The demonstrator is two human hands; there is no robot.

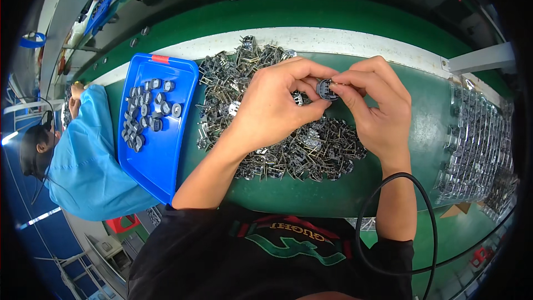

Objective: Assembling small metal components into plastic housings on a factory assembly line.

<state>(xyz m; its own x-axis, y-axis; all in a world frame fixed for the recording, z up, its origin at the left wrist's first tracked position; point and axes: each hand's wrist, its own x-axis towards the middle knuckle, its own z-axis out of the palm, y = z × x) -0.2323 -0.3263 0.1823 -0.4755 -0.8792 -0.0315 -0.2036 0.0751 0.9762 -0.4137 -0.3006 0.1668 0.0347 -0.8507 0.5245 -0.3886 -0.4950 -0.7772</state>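
Toward the far edge of the green tabletop (427,91), left hand (275,93) and right hand (384,100) pinch a small round dark-grey part (326,90), seemingly mid-fitting, which next calls for careful alignment.

Green table (425,139) under metal parts (325,153), blue tray (149,164)

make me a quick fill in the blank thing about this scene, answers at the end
1. The tray holding small grey parts is coloured ____.
2. The short strip on the tray's far rim is coloured ____.
3. The worktop under the metal heap is coloured ____.
4. The left hand and right hand meet at a small round part, to the ____ of the tray.

Missing words: blue; red; green; right
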